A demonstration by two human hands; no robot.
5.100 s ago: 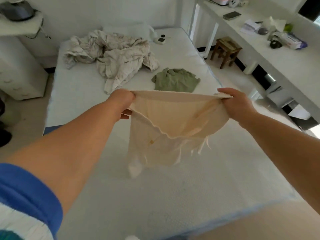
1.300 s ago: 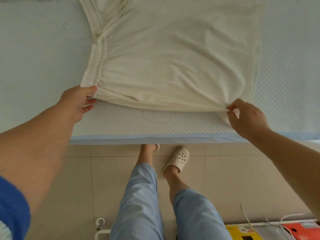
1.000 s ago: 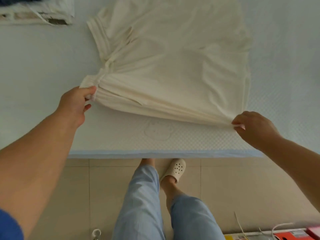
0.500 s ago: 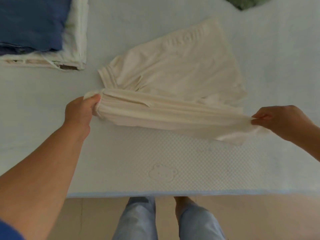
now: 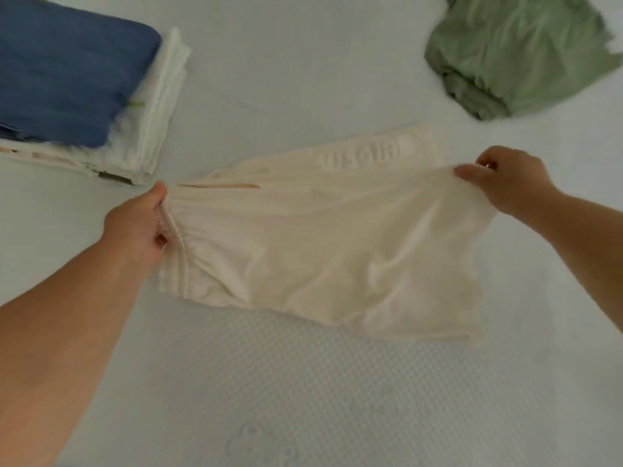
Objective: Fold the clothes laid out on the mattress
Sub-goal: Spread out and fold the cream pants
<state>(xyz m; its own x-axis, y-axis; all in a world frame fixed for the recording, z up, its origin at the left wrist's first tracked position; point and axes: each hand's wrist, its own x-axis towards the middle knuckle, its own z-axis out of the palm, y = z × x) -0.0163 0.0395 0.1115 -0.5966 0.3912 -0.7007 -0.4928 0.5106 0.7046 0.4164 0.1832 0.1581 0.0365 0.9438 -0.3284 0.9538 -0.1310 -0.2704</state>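
Note:
Cream shorts [image 5: 323,237] lie folded over on the white mattress [image 5: 269,382] in the middle of the view. My left hand [image 5: 138,227] grips the gathered waistband at the shorts' left end. My right hand [image 5: 505,180] pinches the hem at the upper right and holds that edge lifted a little above the layer beneath. Raised lettering shows on the lower layer near the far edge.
A folded stack with a blue garment [image 5: 64,69] on top of white ones [image 5: 158,106] sits at the upper left. A crumpled green garment [image 5: 515,52] lies at the upper right.
Both hands carried the near edge of the shorts away from me and over the far half, doubling the garment. The view tilted up from the floor and my legs to the mattress.

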